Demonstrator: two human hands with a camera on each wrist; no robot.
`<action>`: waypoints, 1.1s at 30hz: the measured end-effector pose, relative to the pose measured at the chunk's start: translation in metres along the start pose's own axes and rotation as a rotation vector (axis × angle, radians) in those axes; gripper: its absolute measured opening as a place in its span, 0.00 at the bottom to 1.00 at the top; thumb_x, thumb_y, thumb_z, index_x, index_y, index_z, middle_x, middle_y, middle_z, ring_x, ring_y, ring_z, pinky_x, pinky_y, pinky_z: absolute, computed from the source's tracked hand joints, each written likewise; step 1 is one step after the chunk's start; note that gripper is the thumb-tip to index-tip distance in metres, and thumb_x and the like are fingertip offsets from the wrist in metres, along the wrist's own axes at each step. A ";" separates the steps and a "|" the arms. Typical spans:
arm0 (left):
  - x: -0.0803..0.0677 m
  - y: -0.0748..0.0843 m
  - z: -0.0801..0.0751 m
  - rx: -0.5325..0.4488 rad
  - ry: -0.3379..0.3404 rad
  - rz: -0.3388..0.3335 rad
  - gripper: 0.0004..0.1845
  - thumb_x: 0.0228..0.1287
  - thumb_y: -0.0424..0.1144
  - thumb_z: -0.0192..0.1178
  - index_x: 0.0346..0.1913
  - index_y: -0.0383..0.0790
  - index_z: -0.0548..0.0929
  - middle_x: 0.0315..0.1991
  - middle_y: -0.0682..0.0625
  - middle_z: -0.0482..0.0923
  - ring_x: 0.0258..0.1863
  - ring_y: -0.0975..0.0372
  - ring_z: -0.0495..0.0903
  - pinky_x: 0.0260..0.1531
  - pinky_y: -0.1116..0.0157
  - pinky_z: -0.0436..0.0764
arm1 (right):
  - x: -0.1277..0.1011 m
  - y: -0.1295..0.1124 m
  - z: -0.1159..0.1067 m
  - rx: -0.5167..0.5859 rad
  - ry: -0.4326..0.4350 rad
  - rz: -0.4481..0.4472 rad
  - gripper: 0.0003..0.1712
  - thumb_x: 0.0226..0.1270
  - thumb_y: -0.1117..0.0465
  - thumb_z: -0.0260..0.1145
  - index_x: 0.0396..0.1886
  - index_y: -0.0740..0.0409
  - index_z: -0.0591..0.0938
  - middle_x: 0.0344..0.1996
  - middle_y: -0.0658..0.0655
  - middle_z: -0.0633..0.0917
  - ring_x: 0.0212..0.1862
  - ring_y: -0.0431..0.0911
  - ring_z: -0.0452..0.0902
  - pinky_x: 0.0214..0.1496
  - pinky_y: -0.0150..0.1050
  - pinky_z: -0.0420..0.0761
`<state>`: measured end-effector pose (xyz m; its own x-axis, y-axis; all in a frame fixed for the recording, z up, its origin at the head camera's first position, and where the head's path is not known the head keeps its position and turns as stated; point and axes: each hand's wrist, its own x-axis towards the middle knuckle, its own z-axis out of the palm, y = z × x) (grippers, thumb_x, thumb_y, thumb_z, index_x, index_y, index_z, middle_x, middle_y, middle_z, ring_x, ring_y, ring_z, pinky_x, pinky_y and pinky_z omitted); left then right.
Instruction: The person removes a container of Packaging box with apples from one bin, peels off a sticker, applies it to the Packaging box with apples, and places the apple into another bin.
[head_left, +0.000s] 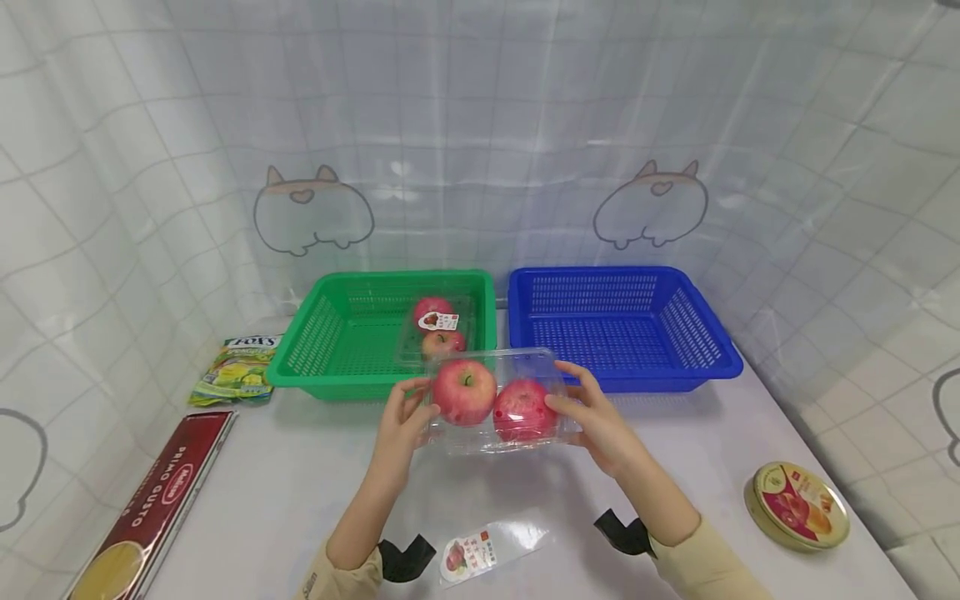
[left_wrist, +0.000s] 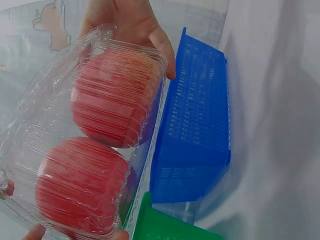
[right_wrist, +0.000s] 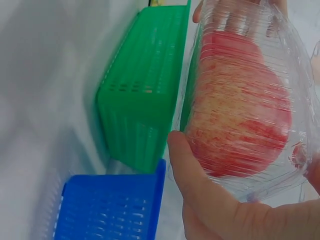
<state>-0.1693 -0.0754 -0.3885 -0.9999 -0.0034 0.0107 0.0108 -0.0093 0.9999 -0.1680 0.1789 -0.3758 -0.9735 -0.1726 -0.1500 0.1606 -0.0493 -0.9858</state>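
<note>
Two red apples (head_left: 464,392) sit side by side in a clear plastic clamshell box (head_left: 480,440), raised above the table in front of the baskets. My left hand (head_left: 405,421) grips the box's left end, thumb on the near side. At the right end my right hand (head_left: 596,417) holds it, fingers around the edge. In the left wrist view the ribbed wall of the box covers both apples (left_wrist: 112,95). The right wrist view shows the right hand (right_wrist: 215,200) curled at one end of the box. A paper label strip (head_left: 480,552) with an apple picture lies on the table below.
A green basket (head_left: 300,381) holds another apple box (head_left: 408,346) bearing a label. Right of it stands a blue basket (head_left: 622,385). A Fox's candy bag (head_left: 238,371) and a long red Primo Gusto packet (head_left: 168,483) lie left; a round tin (head_left: 798,507) sits right.
</note>
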 end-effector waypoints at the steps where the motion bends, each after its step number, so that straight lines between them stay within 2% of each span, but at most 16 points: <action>1: -0.002 -0.001 -0.001 -0.001 -0.002 -0.001 0.21 0.61 0.31 0.52 0.57 0.35 0.65 0.65 0.38 0.62 0.59 0.49 0.69 0.43 0.53 0.78 | -0.003 0.001 0.001 -0.003 0.000 -0.002 0.35 0.63 0.62 0.58 0.68 0.49 0.55 0.61 0.67 0.58 0.60 0.63 0.60 0.53 0.57 0.73; 6: -0.013 -0.007 -0.002 0.000 -0.023 -0.015 0.21 0.60 0.30 0.50 0.57 0.33 0.64 0.65 0.35 0.62 0.51 0.53 0.75 0.40 0.57 0.80 | -0.014 0.007 0.003 0.000 0.011 -0.001 0.36 0.63 0.62 0.59 0.68 0.51 0.56 0.64 0.68 0.55 0.61 0.64 0.58 0.53 0.57 0.73; 10: -0.019 -0.013 -0.001 0.011 -0.051 -0.027 0.22 0.59 0.31 0.49 0.57 0.33 0.62 0.65 0.33 0.59 0.52 0.53 0.74 0.42 0.57 0.79 | -0.018 0.014 0.004 0.008 0.024 0.002 0.36 0.62 0.63 0.59 0.68 0.52 0.57 0.64 0.69 0.55 0.60 0.64 0.60 0.52 0.55 0.74; 13: -0.022 -0.017 0.000 0.008 -0.065 -0.032 0.22 0.60 0.31 0.48 0.58 0.33 0.60 0.66 0.33 0.59 0.51 0.56 0.73 0.43 0.56 0.78 | -0.019 0.019 0.006 0.016 0.038 0.003 0.35 0.61 0.63 0.59 0.67 0.52 0.57 0.63 0.69 0.56 0.58 0.63 0.63 0.51 0.54 0.75; 19: -0.024 -0.024 0.002 0.001 -0.086 -0.043 0.23 0.59 0.31 0.47 0.58 0.33 0.58 0.65 0.32 0.59 0.41 0.64 0.74 0.40 0.63 0.77 | -0.019 0.029 0.008 0.030 0.067 0.007 0.35 0.60 0.64 0.59 0.67 0.54 0.58 0.60 0.69 0.58 0.56 0.61 0.64 0.49 0.51 0.75; 23: -0.023 -0.031 0.003 0.009 -0.096 -0.057 0.24 0.59 0.31 0.47 0.59 0.33 0.57 0.66 0.32 0.57 0.44 0.60 0.73 0.40 0.63 0.75 | -0.018 0.034 0.009 0.043 0.082 0.012 0.35 0.59 0.65 0.59 0.66 0.54 0.59 0.59 0.69 0.60 0.51 0.56 0.68 0.46 0.46 0.76; 28: -0.020 -0.040 0.006 0.027 -0.108 -0.087 0.25 0.59 0.31 0.45 0.60 0.33 0.55 0.68 0.31 0.52 0.55 0.50 0.67 0.42 0.63 0.72 | -0.014 0.043 0.010 0.065 0.101 0.027 0.36 0.58 0.67 0.59 0.67 0.55 0.58 0.58 0.69 0.61 0.47 0.51 0.69 0.44 0.41 0.74; 31: -0.019 -0.044 0.008 0.033 -0.118 -0.105 0.25 0.60 0.31 0.44 0.60 0.32 0.53 0.68 0.30 0.49 0.55 0.51 0.66 0.41 0.64 0.70 | -0.012 0.050 0.011 0.060 0.120 0.033 0.36 0.59 0.67 0.59 0.67 0.56 0.58 0.57 0.69 0.61 0.47 0.50 0.68 0.43 0.40 0.73; 33: -0.018 -0.046 0.008 0.032 -0.121 -0.114 0.25 0.60 0.31 0.43 0.60 0.32 0.52 0.68 0.29 0.49 0.50 0.54 0.68 0.39 0.65 0.69 | -0.009 0.055 0.013 0.054 0.136 0.040 0.36 0.58 0.67 0.58 0.66 0.56 0.58 0.57 0.69 0.61 0.47 0.50 0.68 0.42 0.39 0.72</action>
<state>-0.1520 -0.0667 -0.4350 -0.9878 0.1159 -0.1040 -0.1013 0.0290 0.9944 -0.1481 0.1653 -0.4281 -0.9786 -0.0408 -0.2018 0.2049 -0.0981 -0.9738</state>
